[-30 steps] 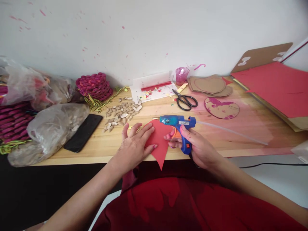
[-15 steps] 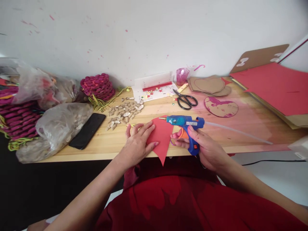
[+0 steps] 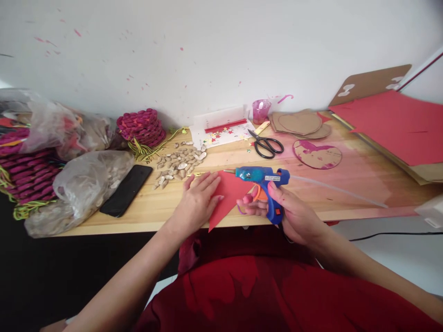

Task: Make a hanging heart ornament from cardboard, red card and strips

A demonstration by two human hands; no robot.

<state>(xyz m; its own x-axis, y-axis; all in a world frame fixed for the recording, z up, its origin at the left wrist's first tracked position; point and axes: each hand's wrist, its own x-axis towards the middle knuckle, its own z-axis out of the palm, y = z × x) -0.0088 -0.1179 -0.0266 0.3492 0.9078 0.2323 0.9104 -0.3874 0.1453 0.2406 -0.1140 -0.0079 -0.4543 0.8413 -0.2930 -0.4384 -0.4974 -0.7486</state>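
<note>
My right hand (image 3: 294, 210) is wrapped round the handle of a blue glue gun (image 3: 258, 175) with an orange trigger. The gun's nozzle points left, over the top edge of a red paper piece (image 3: 226, 196), and a long clear glue stick (image 3: 339, 190) trails out of its back end. My left hand (image 3: 197, 200) lies flat with fingers stretched on the left part of the red paper, which it partly hides. The paper's pointed tip reaches toward the table's front edge. Just beyond my left fingertips are several peanut shells (image 3: 180, 163).
Black scissors (image 3: 266, 145) and a cardboard heart (image 3: 317, 155) lie behind the glue gun. A phone (image 3: 126, 190), a plastic bag of shells (image 3: 86, 180) and woven magenta pieces (image 3: 141, 127) are at left. Red sheets (image 3: 398, 124) lie at right; a cup (image 3: 261, 110) stands by the wall.
The red paper has turned, its pointed tip swinging left toward my left hand. The glue gun has shifted slightly left in my right hand. My left hand still rests on the paper.
</note>
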